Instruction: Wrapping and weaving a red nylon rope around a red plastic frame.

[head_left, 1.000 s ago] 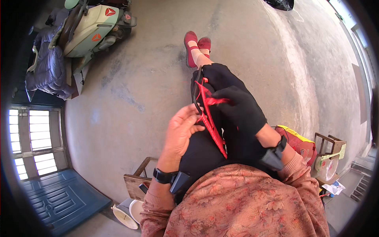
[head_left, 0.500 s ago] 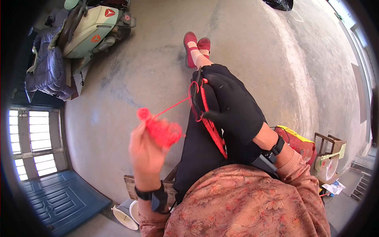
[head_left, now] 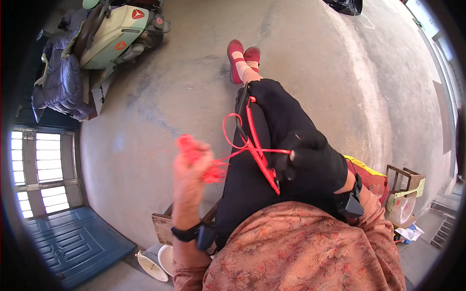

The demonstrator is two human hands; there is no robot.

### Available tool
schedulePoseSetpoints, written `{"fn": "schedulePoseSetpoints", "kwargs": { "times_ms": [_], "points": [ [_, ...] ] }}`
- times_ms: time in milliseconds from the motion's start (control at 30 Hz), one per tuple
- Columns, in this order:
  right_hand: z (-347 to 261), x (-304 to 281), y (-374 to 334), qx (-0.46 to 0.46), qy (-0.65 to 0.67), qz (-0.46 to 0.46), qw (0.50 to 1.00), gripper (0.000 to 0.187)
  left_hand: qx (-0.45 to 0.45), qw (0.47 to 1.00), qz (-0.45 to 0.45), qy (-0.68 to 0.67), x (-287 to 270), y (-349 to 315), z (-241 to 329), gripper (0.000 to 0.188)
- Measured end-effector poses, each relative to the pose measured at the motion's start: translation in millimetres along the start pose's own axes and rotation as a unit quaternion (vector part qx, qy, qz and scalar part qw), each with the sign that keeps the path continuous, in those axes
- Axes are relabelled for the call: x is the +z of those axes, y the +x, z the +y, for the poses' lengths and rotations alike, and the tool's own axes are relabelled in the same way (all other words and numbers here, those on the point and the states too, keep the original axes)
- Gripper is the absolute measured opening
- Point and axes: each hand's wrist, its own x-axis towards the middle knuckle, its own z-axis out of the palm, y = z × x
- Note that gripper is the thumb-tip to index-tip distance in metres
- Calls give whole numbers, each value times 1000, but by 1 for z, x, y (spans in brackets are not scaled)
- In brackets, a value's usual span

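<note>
My bare left hand (head_left: 190, 177), blurred by motion, is closed around a bundle of red cord (head_left: 186, 144) left of my lap. Red strands run from it across my thighs to my right hand (head_left: 310, 162). That hand wears a black glove with a bare fingertip showing, and it pinches the cord above my right thigh. Between the hands, a long narrow piece with red cord along it (head_left: 263, 165) lies on my black trousers. A loose loop of cord stands out on its left side, beside a dark edge (head_left: 240, 109). The glove's dark fingers are hard to separate from the trousers.
A pale scooter (head_left: 116, 41) with a quilted purple cover (head_left: 63, 80) stands far left. A blue door (head_left: 80, 247) is at left. White buckets (head_left: 151, 266) sit near my left elbow; a red bag (head_left: 371, 179) and a wooden stool (head_left: 410, 186) are at right.
My right hand has pulled back toward me and right, drawing red cord across the narrow piece. The loop has widened leftward. My left hand has turned and shifted slightly right with the bundle.
</note>
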Motion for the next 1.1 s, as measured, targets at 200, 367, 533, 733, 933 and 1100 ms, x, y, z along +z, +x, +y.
{"fn": "schedulePoseSetpoints", "kwargs": {
  "times_ms": [200,367,533,733,933,1100],
  "points": [
    [-14,11,-37,48,58,21,997,14,15,994,-66,82,48,18,-41,33],
    [-25,8,-61,18,-2,-135,991,20,27,993,-89,78,54,18,-45,32],
    [-31,18,-77,48,29,-115,992,21,-32,997,-48,55,56,19,-47,30],
    [-34,30,-98,95,29,-38,994,18,23,996,-23,89,52,23,-62,24],
    [-20,-6,-94,7,-145,55,988,13,-8,997,-51,61,40,26,-56,19],
    [-21,-48,9,-182,-459,276,825,22,35,994,-39,-94,19,33,-11,21]
  ]
}}
